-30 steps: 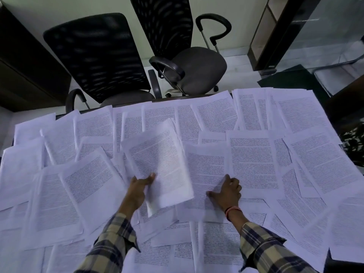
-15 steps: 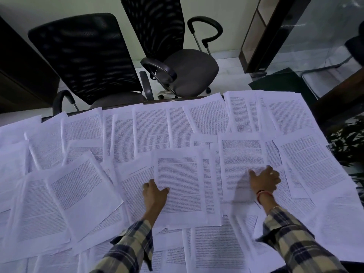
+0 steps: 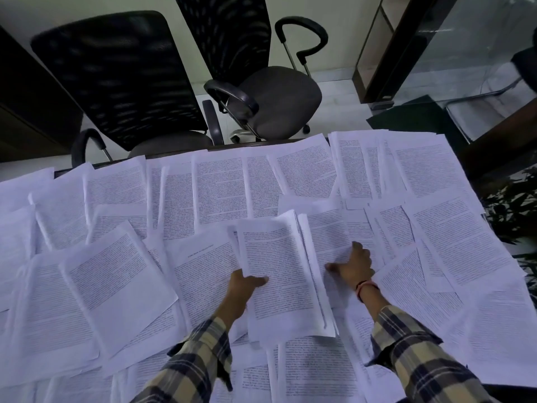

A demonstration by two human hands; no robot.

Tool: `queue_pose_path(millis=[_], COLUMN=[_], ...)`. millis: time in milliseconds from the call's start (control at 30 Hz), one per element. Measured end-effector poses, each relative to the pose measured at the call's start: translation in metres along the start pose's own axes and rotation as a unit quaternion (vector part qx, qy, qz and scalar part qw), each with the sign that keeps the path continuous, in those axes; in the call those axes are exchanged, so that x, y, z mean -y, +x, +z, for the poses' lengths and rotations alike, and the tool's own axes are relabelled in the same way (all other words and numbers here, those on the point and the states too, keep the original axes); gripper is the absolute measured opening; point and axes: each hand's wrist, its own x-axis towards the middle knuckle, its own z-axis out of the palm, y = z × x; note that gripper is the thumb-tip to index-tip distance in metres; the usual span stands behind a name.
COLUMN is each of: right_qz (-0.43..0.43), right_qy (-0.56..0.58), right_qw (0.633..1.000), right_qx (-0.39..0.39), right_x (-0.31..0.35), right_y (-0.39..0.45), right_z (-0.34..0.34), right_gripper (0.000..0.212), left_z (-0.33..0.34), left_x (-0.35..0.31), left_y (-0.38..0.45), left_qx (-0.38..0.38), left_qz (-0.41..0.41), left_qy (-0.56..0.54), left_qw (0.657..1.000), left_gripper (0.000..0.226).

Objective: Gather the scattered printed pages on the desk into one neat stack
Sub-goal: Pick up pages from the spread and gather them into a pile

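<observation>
Loads of printed pages (image 3: 220, 193) spread all over the worktop (image 3: 261, 142), overlapping edge to edge, from the far edge right down to the near one and out past the left and right sides of the shot. Small gathered bundle (image 3: 279, 271) sitting just near of centre, left hand (image 3: 242, 286) pinching it at its near-left edge, thumb on top, fingers tucked underneath and out of sight. Right hand (image 3: 353, 264) just right of the bundle, fingers curled down onto a loose sheet (image 3: 328, 237), looks like dragging or scrunching it toward the bundle, but can't really tell if it's a proper pinch or just a press. Handling-wise: super light, floppy, thin, probably slick sheet on sheet, so likely to fan out or slide off if tilted. Easy to crease too, especially with a curled-finger grab. Best bet probably a grip along 1 long edge or at a corner, thumb over and fingers under, then squaring the edges against the worktop. Flat sheets hard to lift straight up, so sliding each one over the bundle or off an edge first seems smarter. Hard to make out: no clue how many sheets in the bundle, print too small to read, no way of telling page order or which sheets sit under which. Worktop surface itself almost totally buried, only a dark strip at the far edge. 2 office chairs (image 3: 122, 82) beyond it, a plant (image 3: 511, 205) cut off at the right.
</observation>
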Motion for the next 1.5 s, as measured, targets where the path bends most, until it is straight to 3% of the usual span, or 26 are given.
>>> queue_pose_path(millis=[100, 200, 367, 533, 600, 667, 700, 767, 833, 900, 933, 967, 1000, 1033, 1133, 1233, 1300, 1433, 1500], right_qz=[-0.044, -0.076, -0.1, -0.131, -0.14, -0.141, -0.141, -0.146, -0.146, -0.147, -0.147, -0.15, -0.151, -0.155, -0.143, -0.135, -0.111, -0.057, -0.108], right_qy=[0.051, 0.08, 0.107, 0.097, 0.092, 0.079, 0.077, 0.08, 0.07, 0.064, 0.061, 0.061, 0.06, 0.059, 0.089, 0.136, 0.204, 0.288, 0.275], right_qw=[0.998, 0.992, 0.985, 0.978, 0.975, 0.974, 0.974, 0.973, 0.973, 0.973, 0.973, 0.973, 0.972, 0.971, 0.968, 0.959, 0.944, 0.914, 0.924], right_qx=[0.013, 0.055, 0.087, 0.133, 0.145, 0.16, 0.161, 0.159, 0.164, 0.166, 0.166, 0.166, 0.169, 0.171, 0.184, 0.21, 0.236, 0.28, 0.244], right_x=[0.001, 0.012, 0.026, 0.041, 0.044, 0.043, 0.045, 0.043, 0.046, 0.048, 0.048, 0.049, 0.05, 0.051, 0.051, 0.049, 0.041, 0.046, 0.049], right_y=[-0.009, -0.028, -0.051, -0.072, -0.075, -0.074, -0.075, -0.074, -0.075, -0.074, -0.074, -0.075, -0.077, -0.079, -0.081, -0.08, -0.074, -0.076, -0.074], right_z=[0.017, 0.024, 0.046, 0.07, 0.077, 0.08, 0.08, 0.081, 0.082, 0.084, 0.085, 0.086, 0.085, 0.085, 0.086, 0.087, 0.094, 0.094, 0.096], right_gripper=[0.098, 0.079, 0.08, 0.087, 0.09, 0.099, 0.1, 0.098, 0.1, 0.105, 0.107, 0.109, 0.109, 0.107, 0.084, 0.054, 0.05, 0.074, 0.059], left_z=[-0.026, -0.062, -0.107, -0.104, -0.104, -0.112, -0.119, -0.134, -0.152, -0.151, -0.153, -0.157, -0.156, -0.152, -0.136, -0.118, -0.107, -0.085, -0.073], left_x=[-0.011, -0.021, -0.026, -0.03, -0.025, -0.014, -0.009, -0.006, 0.0, -0.002, -0.005, -0.004, -0.001, -0.004, -0.006, -0.004, 0.005, 0.018, 0.02], left_y=[-0.007, -0.011, -0.009, -0.021, -0.018, -0.009, -0.009, -0.01, -0.005, -0.008, -0.011, -0.009, -0.008, -0.013, -0.016, -0.012, -0.006, 0.003, 0.003], left_qx=[0.043, 0.032, 0.04, 0.116, 0.114, 0.105, 0.109, 0.16, 0.257, 0.275, 0.226, 0.162, 0.128, 0.139, 0.111, 0.05, -0.003, -0.118, -0.144], left_qz=[0.001, 0.036, 0.08, 0.063, 0.043, -0.002, -0.01, 0.076, 0.177, 0.174, 0.136, 0.105, 0.081, 0.067, 0.027, 0.035, 0.056, 0.08, 0.1], left_qy=[-0.061, -0.096, -0.164, -0.249, -0.268, -0.346, -0.384, -0.412, -0.439, -0.422, -0.394, -0.351, -0.356, -0.37, -0.281, -0.067, 0.024, 0.133, 0.208], left_qw=[0.997, 0.994, 0.982, 0.959, 0.956, 0.932, 0.917, 0.894, 0.843, 0.846, 0.881, 0.916, 0.922, 0.916, 0.953, 0.996, 0.998, 0.981, 0.962], left_gripper=[0.03, 0.024, 0.025, 0.034, 0.034, 0.037, 0.055, 0.076, 0.061, 0.044, 0.043, 0.052, 0.062, 0.065, 0.041, 0.036, 0.029, 0.038, 0.041])
